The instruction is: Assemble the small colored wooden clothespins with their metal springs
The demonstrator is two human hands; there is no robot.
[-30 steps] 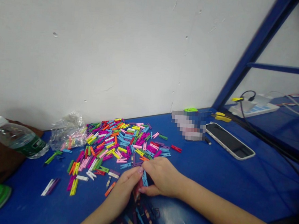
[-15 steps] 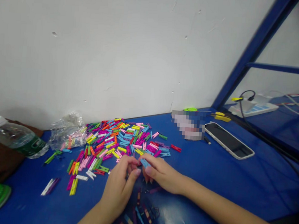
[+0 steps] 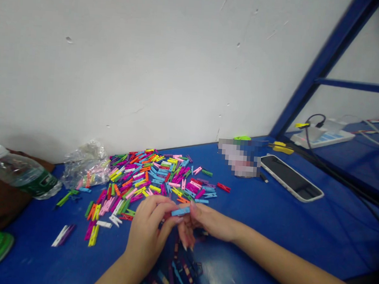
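Blue mini clothespin (image 3: 180,211) is held long axis approx. L-R, narrow pinch at its end by R hand (image 3: 211,222); L hand (image 3: 147,231) is nearby, grip can't be told

The left hand (image 3: 147,230) and right hand (image 3: 205,221) are bare, with slender, tapering fingers and long, neatly rounded fingernails (image 3: 184,247). The left forearm (image 3: 115,275) and right forearm (image 3: 285,263) are bare too, slim and smooth, without visible markings.
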